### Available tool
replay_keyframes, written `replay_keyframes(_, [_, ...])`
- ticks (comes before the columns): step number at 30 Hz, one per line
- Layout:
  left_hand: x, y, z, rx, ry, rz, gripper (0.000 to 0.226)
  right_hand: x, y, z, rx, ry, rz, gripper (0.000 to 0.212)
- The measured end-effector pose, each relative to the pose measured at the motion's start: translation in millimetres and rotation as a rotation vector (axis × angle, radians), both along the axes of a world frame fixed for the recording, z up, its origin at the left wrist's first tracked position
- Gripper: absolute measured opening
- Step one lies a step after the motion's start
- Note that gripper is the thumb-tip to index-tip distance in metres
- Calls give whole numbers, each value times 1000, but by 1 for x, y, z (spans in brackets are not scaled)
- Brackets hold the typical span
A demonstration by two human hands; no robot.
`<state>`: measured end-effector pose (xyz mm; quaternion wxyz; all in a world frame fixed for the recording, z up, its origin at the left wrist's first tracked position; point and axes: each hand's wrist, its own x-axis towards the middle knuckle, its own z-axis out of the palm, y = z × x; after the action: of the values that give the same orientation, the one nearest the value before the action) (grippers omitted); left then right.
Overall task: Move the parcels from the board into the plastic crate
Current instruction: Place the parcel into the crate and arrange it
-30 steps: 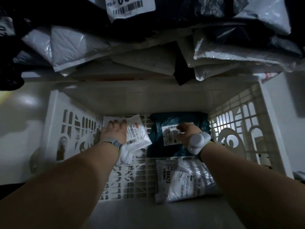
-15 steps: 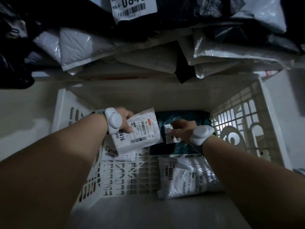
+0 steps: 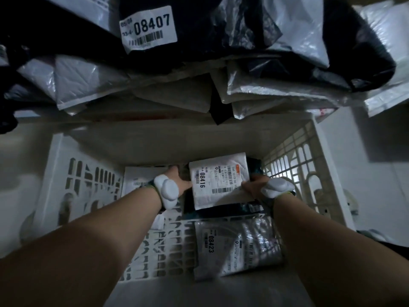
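While both arms reach down into the plastic crate, the white parcel marked 08416 sits between the two hands, lying on top of a dark teal parcel near the crate's far wall, right of centre. Left hand is at the white parcel's left edge, fingers curled toward it and thumb touching that edge, though whether it truly grips or only steadies is hard to tell from this angle. Right hand is on the parcel's lower right corner, fingers wrapped over the edge and pinching it. Each wrist carries a white band with a bulky white pod.

Under the left hand, against the far left of the crate floor, lies another white parcel with a barcode label, mostly covered by the wrist. Toward the crate's near edge, right of centre, a silvery bubble-wrap parcel marked 08423 lies flat on the slotted floor, just beside the right forearm and touching the near edge of the teal one. The near left part of the floor shows its cut-out pattern.

Beyond the crate's far wall, up above, the board is heaped with parcels: grey and white mailers overhanging its edge, and a black bag bearing a white label reading 08407.
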<state>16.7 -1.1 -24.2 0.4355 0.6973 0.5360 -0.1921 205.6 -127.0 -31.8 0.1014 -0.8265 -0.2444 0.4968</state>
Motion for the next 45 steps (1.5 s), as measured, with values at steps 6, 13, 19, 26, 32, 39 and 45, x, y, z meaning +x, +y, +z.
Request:
replay_keyframes(6, [7, -9, -8, -234, -91, 134, 57, 12, 0, -18, -3, -43, -149, 39])
replay_keyframes(13, [2, -12, -16, -248, -123, 190, 56, 6, 3, -27, -67, -252, -129, 44])
replay_keyframes(19, [0, -11, -17, -286, -149, 228, 56, -3, 5, -20, 18, -314, -140, 41])
replay_keyframes(26, [-2, -11, -16, -285, -162, 255, 55, -24, 21, -20, -21, -160, 469, 63])
replay_keyframes(32, [-5, -7, -13, -276, -163, 264, 52, -34, 19, -38, -147, -67, 722, 71])
replay_keyframes(39, [-11, -4, -21, -195, -150, 263, 43, -22, 5, -34, -110, -152, 630, 64])
replay_keyframes(45, [-27, 21, -16, -9, 10, 187, 36, -20, 15, -15, -53, -169, 523, 49])
